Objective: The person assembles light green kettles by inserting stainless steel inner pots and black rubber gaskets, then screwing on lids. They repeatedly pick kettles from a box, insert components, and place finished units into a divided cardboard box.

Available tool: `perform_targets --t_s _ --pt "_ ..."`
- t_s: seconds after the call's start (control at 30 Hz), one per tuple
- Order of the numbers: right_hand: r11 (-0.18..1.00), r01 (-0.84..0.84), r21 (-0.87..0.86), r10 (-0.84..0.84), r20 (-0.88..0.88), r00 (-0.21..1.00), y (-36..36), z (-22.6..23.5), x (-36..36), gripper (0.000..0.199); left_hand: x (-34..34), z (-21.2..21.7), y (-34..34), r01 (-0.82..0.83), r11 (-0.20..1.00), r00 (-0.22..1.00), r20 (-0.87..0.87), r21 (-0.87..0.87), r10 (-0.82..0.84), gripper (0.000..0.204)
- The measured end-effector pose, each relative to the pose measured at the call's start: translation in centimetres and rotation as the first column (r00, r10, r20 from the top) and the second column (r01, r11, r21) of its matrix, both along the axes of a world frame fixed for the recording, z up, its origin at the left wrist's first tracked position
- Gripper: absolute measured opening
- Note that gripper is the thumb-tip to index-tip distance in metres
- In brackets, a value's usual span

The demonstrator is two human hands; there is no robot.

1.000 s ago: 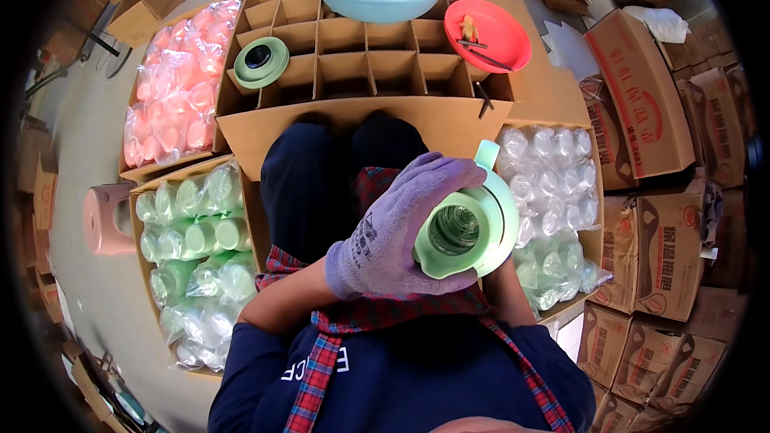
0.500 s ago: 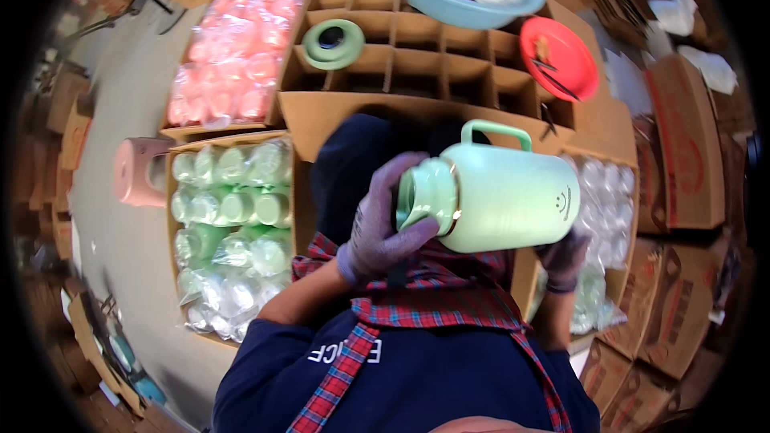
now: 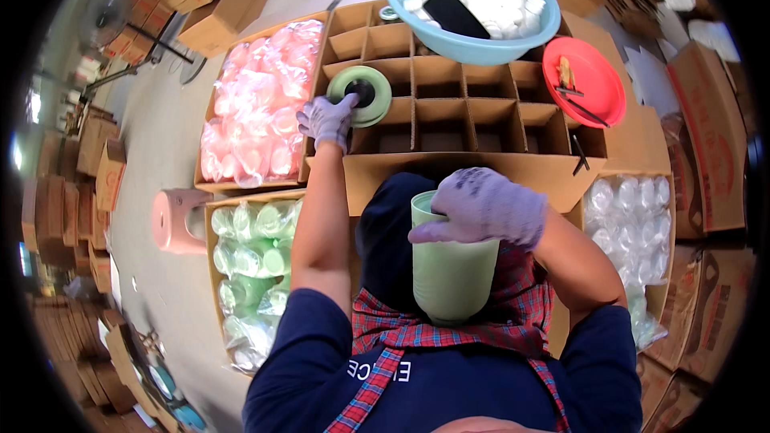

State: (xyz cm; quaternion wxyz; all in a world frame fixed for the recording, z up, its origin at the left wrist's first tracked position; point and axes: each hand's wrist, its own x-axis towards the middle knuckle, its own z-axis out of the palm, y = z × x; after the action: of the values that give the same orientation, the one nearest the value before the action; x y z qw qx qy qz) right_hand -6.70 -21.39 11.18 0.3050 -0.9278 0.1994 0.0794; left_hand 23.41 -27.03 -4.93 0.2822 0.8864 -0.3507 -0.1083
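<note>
A pale green jug (image 3: 454,289) stands upright in my lap, its mouth facing up. My right hand (image 3: 481,204), in a lilac glove, is closed on its upper side near the rim and hides the handle. My left hand (image 3: 327,122), gloved too, reaches forward to a round green lid (image 3: 370,116) with a black centre. One digit lies over the lid near the black part, while the other fingers spread to its left. That lid rests on top of a divided cardboard carton (image 3: 445,156).
A blue basin (image 3: 473,50) of small white pieces, with a black phone on top, and a red dish (image 3: 581,76) sit on the carton. Bagged pink pieces (image 3: 261,104), bagged green ones (image 3: 249,261) and clear-wrapped ones (image 3: 630,224) fill boxes around me. A pink stool (image 3: 172,220) stands left.
The jug has turned from lying sideways to upright. My left hand has let go of its mouth and moved forward to the lid; my right hand now grips near the rim.
</note>
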Motion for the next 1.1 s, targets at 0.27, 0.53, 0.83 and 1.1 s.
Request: perform_targets --t_s 0.27,0.53,0.83,1.1 --pt "0.67 0.096 0.736 -0.716 0.606 0.346 -1.1 -11.2 -6.5 0.057 -11.8 9.0 12.7 0.591 0.669 0.368 -0.586 -0.452 -0.721 0.049" --pt "0.719 -0.115 0.686 -0.577 0.68 0.452 0.3 -12.6 -7.7 0.036 -11.3 6.5 12.1 0.628 0.183 -0.012 -0.244 -0.756 -0.97 0.043" --pt "0.758 -0.166 0.631 -0.496 0.723 0.481 0.3 -12.6 -7.9 0.031 -12.4 5.9 13.8 0.646 0.273 0.124 -0.255 -0.713 -0.959 0.041" --pt "0.963 0.261 0.07 -0.223 0.749 0.624 2.6 -6.7 -6.0 0.045 -10.4 4.4 13.2 0.782 0.418 0.375 -0.186 -0.463 -0.908 0.05"
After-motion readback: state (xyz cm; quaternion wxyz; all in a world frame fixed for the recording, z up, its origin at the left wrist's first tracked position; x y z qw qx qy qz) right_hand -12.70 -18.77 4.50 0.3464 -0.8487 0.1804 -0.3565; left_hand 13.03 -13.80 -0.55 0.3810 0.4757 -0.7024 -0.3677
